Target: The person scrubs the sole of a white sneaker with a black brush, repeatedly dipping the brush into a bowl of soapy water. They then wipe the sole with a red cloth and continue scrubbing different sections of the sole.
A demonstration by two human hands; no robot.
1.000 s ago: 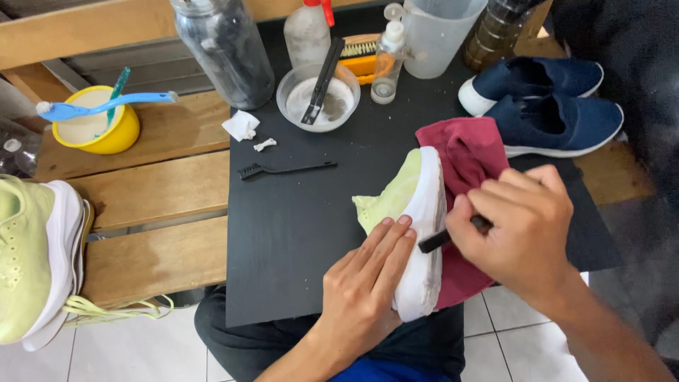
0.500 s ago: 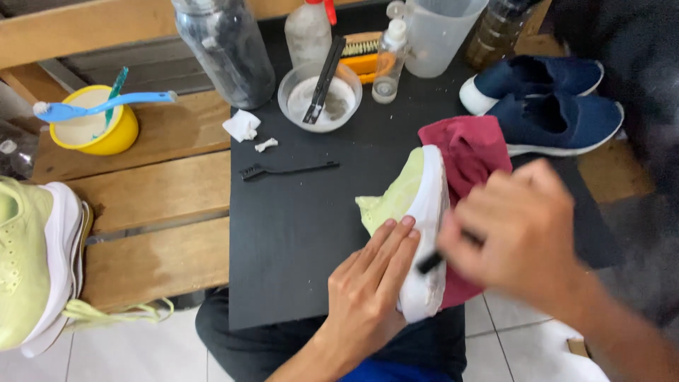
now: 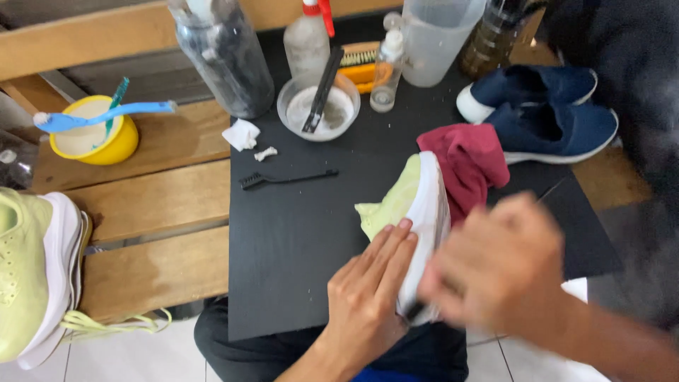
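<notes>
Head view: left hand (image 3: 368,290) flat, fingers extended, pressing the pale lime-green sneaker with white sole (image 3: 417,212) on the black board (image 3: 297,233), while the blurred right hand (image 3: 498,265) just beside it grips a small dark-handled brush (image 3: 416,310) at the sole, maroon cloth (image 3: 467,159) beyond.

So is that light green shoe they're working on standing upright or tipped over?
Tipped on its side. The light green shoe lies on the black mat with its white sole edge turned up, and the left hand presses flat against it.
</notes>
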